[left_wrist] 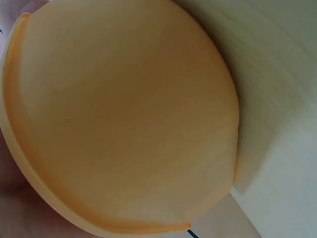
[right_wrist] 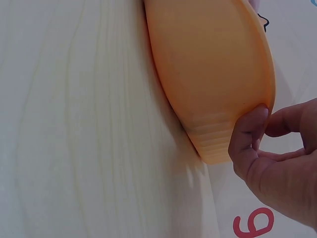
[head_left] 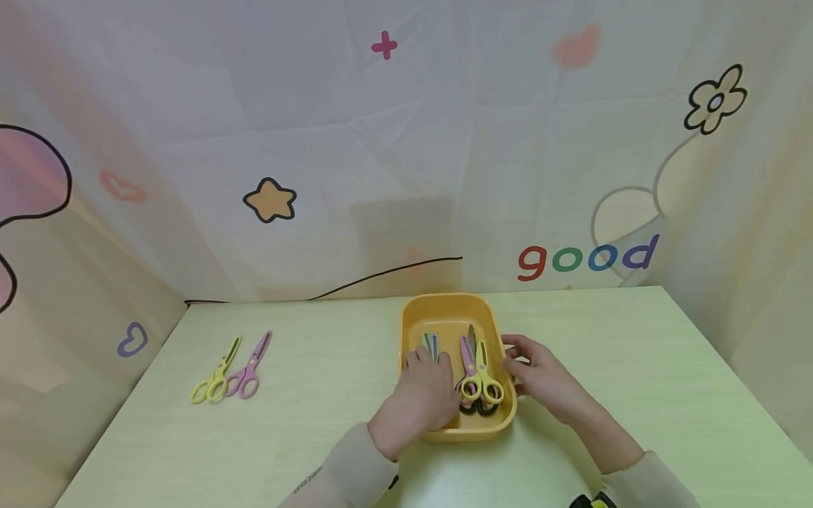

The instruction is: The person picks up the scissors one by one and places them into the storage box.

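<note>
A yellow tray (head_left: 444, 307) stands near the middle of the table. My left hand (head_left: 424, 395) reaches into its left half, fingers bent down over slim green and purple pieces (head_left: 431, 343) that look like scissor blades. Their lower ends are covered by the hand, and the fingers' hold on them is hidden. Yellow-handled scissors (head_left: 483, 374) lie in the right half, over purple scissors (head_left: 466, 356) and black handles (head_left: 488, 409). My right hand (head_left: 540, 374) pinches the tray's right rim, its curled fingers (right_wrist: 245, 136) at the tray's edge in the right wrist view.
On the table's left lie another pair of yellow scissors (head_left: 217, 377) and another purple pair (head_left: 249, 370), their handles close together. A printed curtain (head_left: 305, 155) hangs behind the table (head_left: 317, 395) and down both sides. Wall and tabletop flank the tray in both wrist views.
</note>
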A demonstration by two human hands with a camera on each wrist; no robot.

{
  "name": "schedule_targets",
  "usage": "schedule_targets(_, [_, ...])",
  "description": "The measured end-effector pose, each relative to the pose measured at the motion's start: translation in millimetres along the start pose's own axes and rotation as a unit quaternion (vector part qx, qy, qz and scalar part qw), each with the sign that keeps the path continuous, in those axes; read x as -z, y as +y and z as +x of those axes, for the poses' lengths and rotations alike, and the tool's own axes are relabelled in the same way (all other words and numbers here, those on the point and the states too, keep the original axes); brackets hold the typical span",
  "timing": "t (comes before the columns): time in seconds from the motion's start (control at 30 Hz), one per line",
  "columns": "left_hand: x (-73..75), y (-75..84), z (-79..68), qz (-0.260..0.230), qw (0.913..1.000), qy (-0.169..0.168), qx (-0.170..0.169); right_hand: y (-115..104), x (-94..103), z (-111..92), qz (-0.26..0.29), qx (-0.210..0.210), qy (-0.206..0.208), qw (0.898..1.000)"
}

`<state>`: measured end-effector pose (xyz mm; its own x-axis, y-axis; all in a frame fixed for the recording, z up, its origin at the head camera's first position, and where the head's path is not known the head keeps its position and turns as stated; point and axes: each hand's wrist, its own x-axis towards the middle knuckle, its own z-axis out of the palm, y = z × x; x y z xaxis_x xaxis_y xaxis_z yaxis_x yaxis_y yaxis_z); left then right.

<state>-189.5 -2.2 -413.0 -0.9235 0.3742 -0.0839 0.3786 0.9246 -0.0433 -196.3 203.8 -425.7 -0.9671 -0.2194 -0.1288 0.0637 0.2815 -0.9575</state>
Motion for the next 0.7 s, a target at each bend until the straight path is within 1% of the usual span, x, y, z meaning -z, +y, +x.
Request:
schedule_targets(0.2, [2.6,-2.1,-2.7,0.015,0.9996,0.018,-0.014,-1,0.3,1,-0.002,-0.006,0.003,1.0])
schedule_targets(0.33, [2.3,-5.1,-3.9,-0.002,0.9993,0.025,-0.026,1,0.6,2,-0.004,-0.009,0.005,1.0])
schedule_targets(0.4, [1.4,-7.2,-4.3,-0.01,0.9987,0.034,-0.037,1,0.7,2,-0.004,-0.009,0.005,1.0])
schedule_targets(0.5, [-0.2,-11.2,-5.5,-0.019,0.9959,0.06,-0.064,2,0.6,3,-0.002,-0.009,0.004,1.0])
schedule_targets(0.57, [-0.9,-14.5,-6.8,-0.029,0.9922,0.087,-0.085,2,0.4,3,-0.001,-0.008,0.003,1.0])
schedule_targets(0.63, [-1.2,-17.9,-8.1,-0.051,0.9871,0.111,-0.104,2,0.5,3,-0.001,-0.007,0.003,1.0])
schedule_targets(0.7, [-1.2,-21.1,-9.5,-0.084,0.9803,0.13,-0.122,2,0.7,3,-0.001,-0.007,0.002,1.0])
